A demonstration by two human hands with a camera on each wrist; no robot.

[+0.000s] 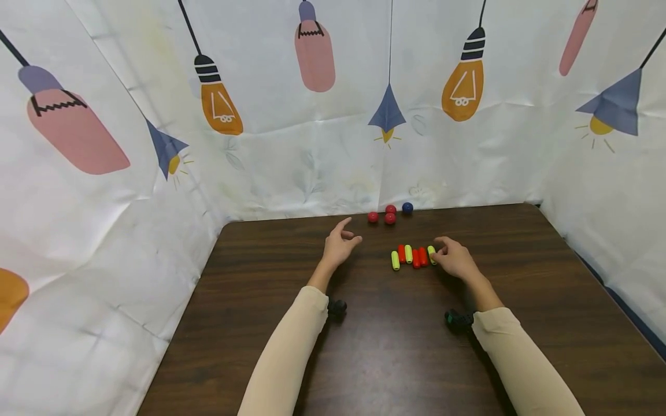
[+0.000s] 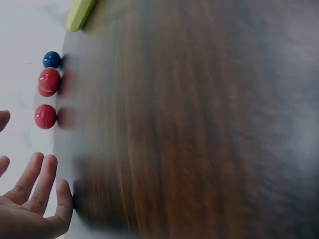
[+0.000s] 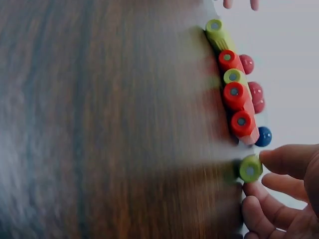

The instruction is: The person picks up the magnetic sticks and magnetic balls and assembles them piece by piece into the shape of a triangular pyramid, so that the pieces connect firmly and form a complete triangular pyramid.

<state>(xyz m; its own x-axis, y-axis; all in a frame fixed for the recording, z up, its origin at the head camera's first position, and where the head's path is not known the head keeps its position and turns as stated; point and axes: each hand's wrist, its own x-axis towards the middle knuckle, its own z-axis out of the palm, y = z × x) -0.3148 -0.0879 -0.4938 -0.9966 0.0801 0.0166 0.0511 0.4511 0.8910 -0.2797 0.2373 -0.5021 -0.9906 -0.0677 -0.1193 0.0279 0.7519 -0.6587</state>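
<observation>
Tabletop (image 1: 385,358) — green stick (image 3: 250,169) pinched in right hand (image 1: 458,260)

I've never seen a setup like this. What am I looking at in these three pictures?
There's no robot here, just a person's two bare hands at work. The wide picture comes from a camera worn on the head, looking forward and down. The other two come from cameras on the left and right wrists, so each shows that hand close up.

On the brown table lie three red pieces and three yellow-green pieces. Behind them are three red balls and one blue ball. The right hand seems to pinch the rightmost yellow-green piece between thumb and fingers. The left hand hovers with its fingers spread, holding nothing.
</observation>
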